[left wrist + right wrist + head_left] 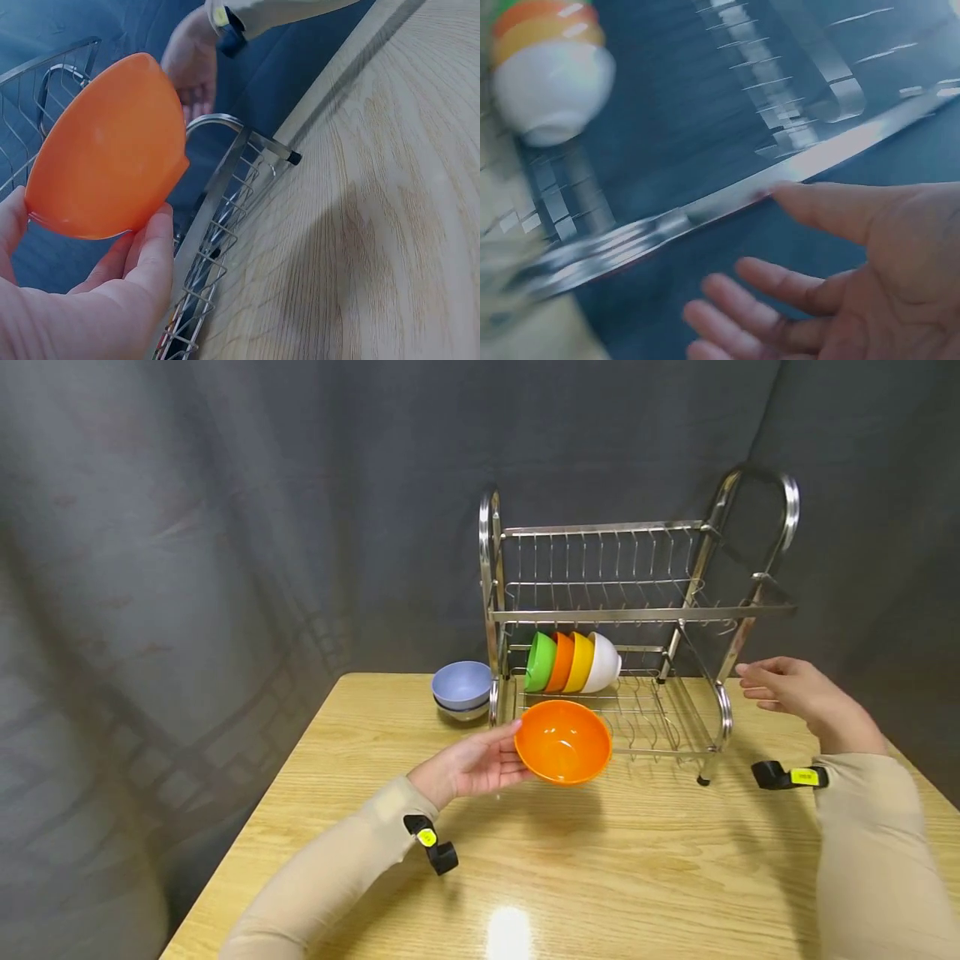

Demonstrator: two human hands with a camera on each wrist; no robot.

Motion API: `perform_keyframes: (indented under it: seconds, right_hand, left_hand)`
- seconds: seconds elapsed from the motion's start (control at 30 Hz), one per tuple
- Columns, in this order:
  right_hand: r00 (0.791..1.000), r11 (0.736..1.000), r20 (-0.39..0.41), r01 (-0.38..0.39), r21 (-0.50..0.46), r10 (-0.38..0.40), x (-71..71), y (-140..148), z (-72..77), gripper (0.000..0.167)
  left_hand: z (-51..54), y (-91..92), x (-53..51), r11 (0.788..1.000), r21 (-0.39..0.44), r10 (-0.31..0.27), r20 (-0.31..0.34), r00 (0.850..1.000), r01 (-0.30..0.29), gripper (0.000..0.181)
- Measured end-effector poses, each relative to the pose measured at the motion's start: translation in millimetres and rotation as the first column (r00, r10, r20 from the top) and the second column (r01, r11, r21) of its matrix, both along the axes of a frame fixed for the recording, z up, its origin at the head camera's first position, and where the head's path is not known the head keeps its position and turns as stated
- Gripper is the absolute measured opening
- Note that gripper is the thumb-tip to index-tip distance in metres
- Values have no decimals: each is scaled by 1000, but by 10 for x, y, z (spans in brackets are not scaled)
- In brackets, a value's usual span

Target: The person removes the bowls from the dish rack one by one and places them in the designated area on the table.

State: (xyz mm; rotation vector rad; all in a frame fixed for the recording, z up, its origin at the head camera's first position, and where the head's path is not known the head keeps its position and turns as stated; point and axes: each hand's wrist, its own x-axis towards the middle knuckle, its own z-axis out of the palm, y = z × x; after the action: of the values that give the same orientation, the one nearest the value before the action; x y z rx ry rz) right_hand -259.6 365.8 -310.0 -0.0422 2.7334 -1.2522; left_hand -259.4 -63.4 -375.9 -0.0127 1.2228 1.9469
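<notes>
In our left hand (476,767), we are pinching the orange bowl (563,743) at one side before the dish rack (622,614), apparently mid-transfer, the next move likely requiring alignment with the racked bowls (579,662), the right hand (806,697) empty, fingers loosely spread.

The upper tier (622,613) is overhanging the lower tier (652,752), and the rack (791,514)'s right leg (734,643) is standing between the right hand (806,693) and the stacked bowls (579,662). Room is lying over the counter (652,835), right of the held bowl (562,747).
</notes>
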Motion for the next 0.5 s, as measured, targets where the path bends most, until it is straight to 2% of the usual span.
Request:
perform_keyframes:
  seconds: [0.07,0.2,0.37,0.5]
  right_hand:
    - [998,999,57,5,-31,-4,-60,13,-74,72]
    - [990,987,140,-8,-164,31,-143,24,-200,66]
    - [984,966,174,1,-259,46,-175,35,-279,60]
    - [975,946,219,39,-321,34,-186,44,-294,36]
  left_hand:
    - [1,-5,-3,1000,2,7,1,1000,-7,60]
    - [10,-21,-4,1000,-5,23,2,1000,-23,61]
    - [47,-69,-4,999,-16,36,-41,999,-37,58]
    - [134,-160,-32,998,3,62,-72,995,-62,53]
